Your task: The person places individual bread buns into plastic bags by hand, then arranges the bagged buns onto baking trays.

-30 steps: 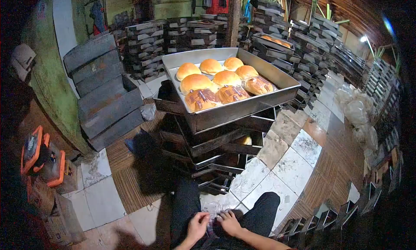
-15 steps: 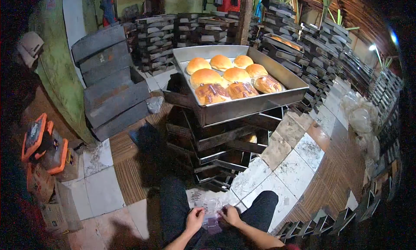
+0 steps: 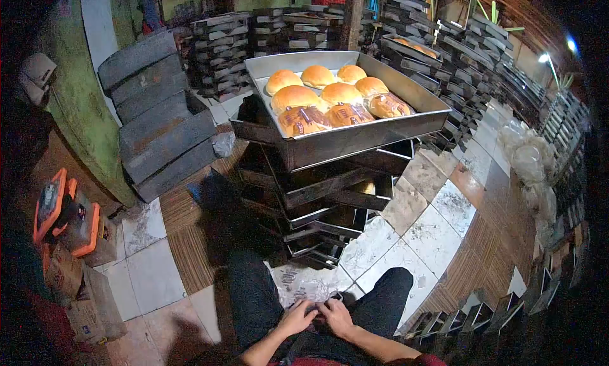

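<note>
My left hand [image 3: 295,318] and my right hand [image 3: 337,317] are close together over my lap, fingers bent and pinching. Between them is a plastic bag [image 3: 319,307] with dark print, mostly covered by my fingers. Beyond my hands, printed clear plastic [image 3: 297,282] lies on the floor between my knees. In front of me a deep metal tray [image 3: 368,140] tops a stack. It holds several round golden buns [image 3: 295,98]; the nearest row, such as this wrapped bun [image 3: 303,120], sits in clear printed wrappers.
Stacked dark pans [image 3: 317,207] support the tray. Grey metal boxes [image 3: 165,131] stand at left, near an orange-edged container [image 3: 82,220] and cardboard boxes [image 3: 95,309]. Tall tray stacks [image 3: 219,55] line the back. Clear plastic bags [image 3: 526,156] hang at right.
My hands have come closer together, and the plastic bag that showed between them is now mostly hidden by my fingers. The view has tilted slightly; the buns look unmoved.
</note>
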The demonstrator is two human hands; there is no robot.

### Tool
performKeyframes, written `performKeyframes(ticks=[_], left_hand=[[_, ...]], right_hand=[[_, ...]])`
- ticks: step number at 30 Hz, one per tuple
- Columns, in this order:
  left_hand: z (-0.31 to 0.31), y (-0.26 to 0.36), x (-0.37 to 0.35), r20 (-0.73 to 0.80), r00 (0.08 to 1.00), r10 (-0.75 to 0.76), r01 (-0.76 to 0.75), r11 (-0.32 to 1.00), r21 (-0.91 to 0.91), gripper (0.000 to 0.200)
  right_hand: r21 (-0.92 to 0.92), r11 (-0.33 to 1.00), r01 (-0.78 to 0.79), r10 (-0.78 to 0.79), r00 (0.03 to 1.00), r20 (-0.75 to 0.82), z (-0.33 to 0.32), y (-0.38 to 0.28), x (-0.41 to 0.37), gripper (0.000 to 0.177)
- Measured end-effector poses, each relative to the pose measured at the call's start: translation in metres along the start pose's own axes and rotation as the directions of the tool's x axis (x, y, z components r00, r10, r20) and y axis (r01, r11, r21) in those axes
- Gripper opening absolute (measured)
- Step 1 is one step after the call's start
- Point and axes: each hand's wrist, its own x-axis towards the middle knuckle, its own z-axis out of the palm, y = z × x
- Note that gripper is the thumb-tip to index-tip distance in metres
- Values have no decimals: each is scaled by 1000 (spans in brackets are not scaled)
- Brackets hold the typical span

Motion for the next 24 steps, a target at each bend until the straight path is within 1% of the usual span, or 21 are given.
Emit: performKeyframes(ticks=[1, 2, 3, 6, 7, 8, 9, 10, 11, 12, 13, 14, 15, 16, 17, 18, 19, 21, 22, 23, 24], left_hand=[[3, -2, 1, -28, 999, -26, 25, 999, -31, 39], [4, -2, 0, -69, 995, -74, 68, 994, -85, 38], [6, -6, 1, -69, 995, -74, 68, 994, -87, 38], [10, -14, 3, -367, 919, 144, -162, 987, -19, 29], [9, -11, 0, -371, 918, 142, -161, 987, -22, 29], [3, -1, -6, -442, 897, 10, -57, 994, -93, 28], [-2, 12, -13, -500, 857, -125, 42, 984, -173, 27], [-9, 30, -23, -512, 839, -183, 99, 977, -187, 29], [-11, 42, -29, -512, 838, -189, 103, 976, -192, 29], [-12, 53, -35, -181, 865, -468, 288, 758, -585, 36], [-11, 57, -38, 233, 796, -558, 489, 366, -792, 44], [-8, 56, -38, 276, 773, -571, 472, 226, -852, 56], [-7, 48, -32, 275, 770, -576, 464, 210, -861, 56], [-11, 34, -23, 387, 754, -530, 443, -25, -896, 51], [-19, 26, -16, 484, 747, -455, 412, -254, -875, 46], [-37, 40, -19, 356, 857, -372, 333, -127, -934, 32], [-46, 51, -19, 237, 877, -418, 242, -40, -969, 16], [-62, 61, -17, -79, 946, -314, -44, 116, -992, 14], [-70, 63, -16, -143, 949, -283, -89, 195, -977, 10], [-78, 66, -15, -203, 948, -247, -133, 272, -953, 7], [-87, 77, -17, -137, 967, -215, -102, 167, -981, 7]], right_hand=[[148, 988, -47, 44, 999, 24, 6, 3, 0, 27], [121, 965, -233, 203, 954, 221, 9, 6, 0, 24], [120, 965, -233, 203, 954, 222, 11, 8, -2, 24], [135, 938, -320, 267, 913, 308, -5, -1, 8, 15], [28, 998, 54, -52, 996, -71, -15, -6, 14, 13], [-203, 911, 360, -412, 828, -379, -20, -9, 17, 11], [-204, 909, 362, -414, 830, -373, -17, -11, 13, 11], [45, 988, 146, -129, 955, -266, -10, -11, 6, 10], [254, 960, -120, 145, 986, -83, -4, -11, 2, 10], [566, 735, -373, 490, 870, -62, -8, -14, 8, 13], [535, 752, -385, 540, 825, -166, -15, -19, 12, 14], [490, 806, -332, 420, 904, -79, -20, -35, 9, 13], [448, 851, -273, 295, 955, 22, -19, -48, 4, 13], [419, 899, 124, -128, 992, -19, -10, -53, 2, 13], [457, 856, 243, -169, 966, -197, -34, -78, 10, 13], [527, 820, 225, -194, 974, -114, -40, -76, 9, 18], [592, 781, 198, -225, 974, -29, -47, -70, 6, 22], [513, 849, 125, -6, 974, -227, -74, -56, 13, 33], [564, 825, -34, 250, 917, -311, -87, -57, 28, 36], [623, 762, -177, 487, 790, -372, -98, -58, 44, 40], [702, 694, -160, 551, 745, -375, -106, -55, 64, 36]])
